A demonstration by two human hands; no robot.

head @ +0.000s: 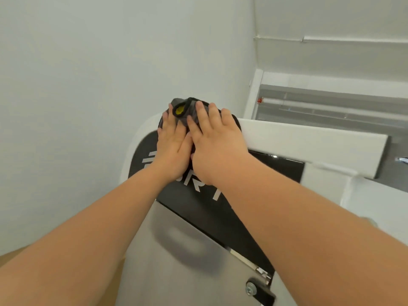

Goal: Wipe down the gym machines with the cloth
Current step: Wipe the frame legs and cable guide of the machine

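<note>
Both your hands are up on the top end of the gym machine (199, 203), flat on the cloth (185, 113). The cloth is a dark grey wad with a black rim and a yellow patch showing. It sits bunched on the rounded top of the machine's black panel (141, 155), with its far edge poking out past your fingertips.

Your left hand (172, 149) lies palm down, fingers straight and a little spread. It presses on the left part of the cloth and is not curled round it. Your right hand (217, 151) is the same: palm down, fingers straight, lying across the right part of the cloth. The inner edge of the right hand touches the left hand and slightly overlaps it. Both forearms reach up from the bottom of the frame.

The black panel carries pale block lettering (196, 184), partly hidden under your wrists, so it can't be read in full. A white edge runs round the panel's left side. Below the panel is a dull grey metal plate (176, 250) with a blurry shadow on it. A silver bolt (251, 290) in a black bracket (263, 292) sits at its lower right corner.

A white beam (309, 140) runs off to the right from just beside your right hand, with a dark glossy strip under it. A pale wall (88, 74) fills the left and top of the view. A small red item (260, 99) shows far off at upper right, too small to tell what it is. A bit of brown floor (13, 258) shows at lower left.
</note>
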